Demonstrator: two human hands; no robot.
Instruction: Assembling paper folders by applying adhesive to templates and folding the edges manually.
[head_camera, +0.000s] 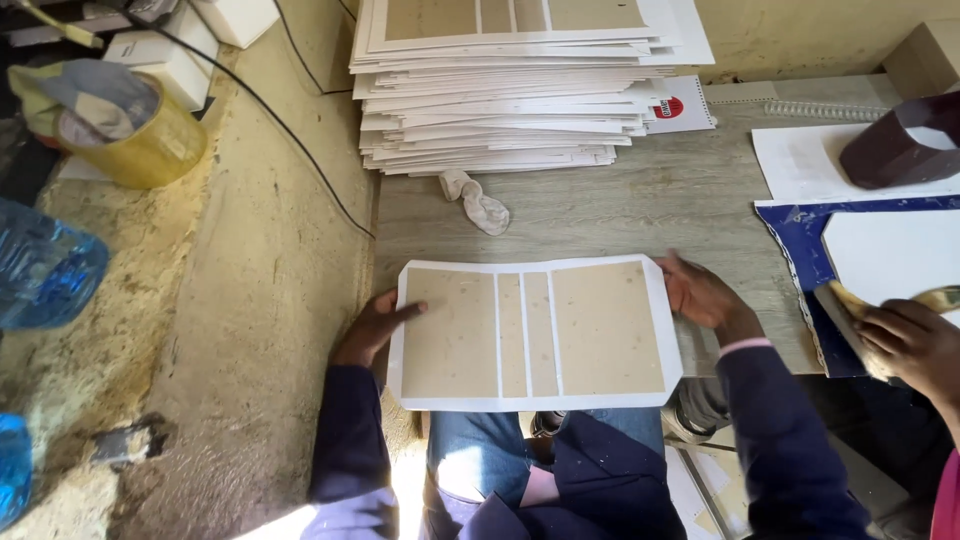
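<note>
Both hands on one sheet: white paper with four tan board panels glued on, two wide outer ones and two narrow strips in the middle. It lies flat at the near edge of the grey table, near edge overhanging the person's lap.

Left hand grips the sheet's left edge, one finger laid on top of the white border and pointing inward, the rest below or behind the edge. Grip is closed on the sheet, light pinch by the look of it.

Right hand is at the sheet's right edge, fingers curled against the border. Touching for sure; whether it's clamped or only resting I can't tell, the fingertips are hidden by the paper.

Beyond the grip, further up the table: a crumpled white rag, then a tall stack of sheets of the same kind.

Right of the right hand: another person's hand holding a yellowish tool over a blue and white sheet. A dark maroon block sits past that.

Left of the left hand, off the table: rough concrete ledge with a yellow tub, a black cable and a blue water bottle.
</note>
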